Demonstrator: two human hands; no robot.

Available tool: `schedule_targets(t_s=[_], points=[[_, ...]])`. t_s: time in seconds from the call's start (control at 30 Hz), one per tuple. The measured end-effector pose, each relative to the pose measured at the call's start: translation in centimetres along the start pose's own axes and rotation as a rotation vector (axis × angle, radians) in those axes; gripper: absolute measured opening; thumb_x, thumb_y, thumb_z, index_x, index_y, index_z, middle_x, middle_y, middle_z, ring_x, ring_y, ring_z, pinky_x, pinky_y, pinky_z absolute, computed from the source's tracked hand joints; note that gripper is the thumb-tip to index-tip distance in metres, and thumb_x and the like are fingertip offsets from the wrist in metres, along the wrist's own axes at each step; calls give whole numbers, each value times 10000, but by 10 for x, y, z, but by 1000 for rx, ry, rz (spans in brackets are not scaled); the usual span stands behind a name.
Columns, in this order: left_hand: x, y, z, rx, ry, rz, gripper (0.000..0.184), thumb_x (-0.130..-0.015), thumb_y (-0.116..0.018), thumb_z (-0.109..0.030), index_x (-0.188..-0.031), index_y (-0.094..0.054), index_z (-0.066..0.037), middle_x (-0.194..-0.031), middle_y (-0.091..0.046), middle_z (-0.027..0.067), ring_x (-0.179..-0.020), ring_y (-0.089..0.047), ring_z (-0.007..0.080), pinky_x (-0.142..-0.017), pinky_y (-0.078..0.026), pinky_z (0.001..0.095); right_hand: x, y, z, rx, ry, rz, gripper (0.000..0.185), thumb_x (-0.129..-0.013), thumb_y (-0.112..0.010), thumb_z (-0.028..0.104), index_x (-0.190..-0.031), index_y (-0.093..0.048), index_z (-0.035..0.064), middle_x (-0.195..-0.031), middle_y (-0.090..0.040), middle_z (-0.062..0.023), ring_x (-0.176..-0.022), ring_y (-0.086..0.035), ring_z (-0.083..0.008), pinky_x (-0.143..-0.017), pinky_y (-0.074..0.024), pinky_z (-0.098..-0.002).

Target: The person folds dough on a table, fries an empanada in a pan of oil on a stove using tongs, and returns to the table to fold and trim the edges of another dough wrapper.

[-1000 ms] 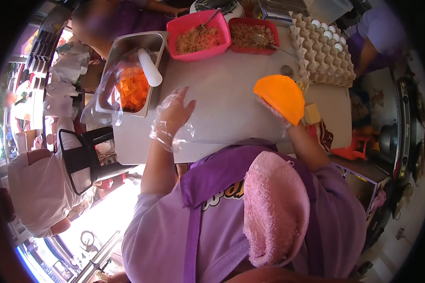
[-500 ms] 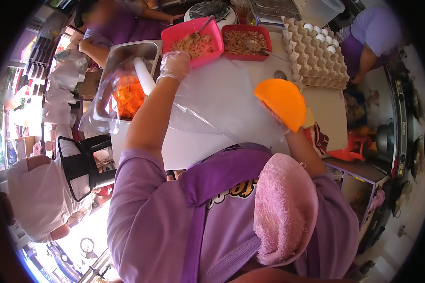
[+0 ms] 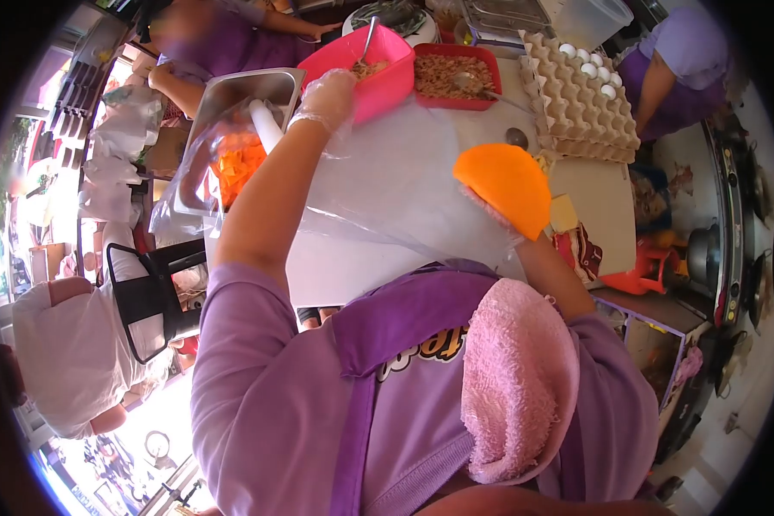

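Note:
My left hand (image 3: 325,96), in a clear plastic glove, is closed at the near left rim of the pink tub (image 3: 383,96). The tub is tilted, its near wall raised; a crumbly filling and a spoon (image 3: 370,41) show inside. My fingertips are hidden behind the rim. Over my right hand (image 3: 499,220) lies an orange folded sheet (image 3: 509,185), shaped like a half-moon. Most of that hand is hidden under it; its fingers curl along the left edge. Beside the tub stands a red container (image 3: 456,101) of brownish filling with a spoon (image 3: 469,82).
A metal pan (image 3: 199,103) with orange pieces (image 3: 239,170) and a white cylinder stands at the left. Stacked egg trays (image 3: 568,103) hold several eggs at the right. Clear plastic covers part of the white table (image 3: 335,275). One co-worker (image 3: 232,39) is at far left, another (image 3: 684,60) at far right.
My left hand has moved slightly up and right. The pink tub's near side has risen, showing less filling, and its spoon stands more upright. The orange sheet has shifted slightly left.

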State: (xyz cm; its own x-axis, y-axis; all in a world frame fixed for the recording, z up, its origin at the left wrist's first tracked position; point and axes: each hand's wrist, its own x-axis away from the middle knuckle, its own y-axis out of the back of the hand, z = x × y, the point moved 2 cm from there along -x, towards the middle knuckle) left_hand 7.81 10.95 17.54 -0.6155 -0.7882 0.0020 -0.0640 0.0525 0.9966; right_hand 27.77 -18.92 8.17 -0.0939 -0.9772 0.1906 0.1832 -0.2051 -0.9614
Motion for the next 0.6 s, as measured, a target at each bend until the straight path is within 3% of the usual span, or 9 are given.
schedule_targets(t_s=[0.33,0.6], points=[[7,35,-19,1,46,211,285,-802,-519,-143,-1055,-636,-88,-1058,-624,168,-983,-608,354,-856,-493,428,-10,-14,-19,-28,-91,-27,517,-933,-369,452,-1307,-437,101,-1342,-442,-138,-1244,-404,-372,-1010,-333,-574],[23,19,-24,22,35,165,290,-801,-506,-121,-1059,-637,-93,-1084,-611,157,-993,-606,332,-856,-484,433,-4,-17,-25,-60,-183,-59,504,-929,-389,443,-1294,-449,100,-1320,-460,-150,-1222,-426,-385,-989,-362,-576]])
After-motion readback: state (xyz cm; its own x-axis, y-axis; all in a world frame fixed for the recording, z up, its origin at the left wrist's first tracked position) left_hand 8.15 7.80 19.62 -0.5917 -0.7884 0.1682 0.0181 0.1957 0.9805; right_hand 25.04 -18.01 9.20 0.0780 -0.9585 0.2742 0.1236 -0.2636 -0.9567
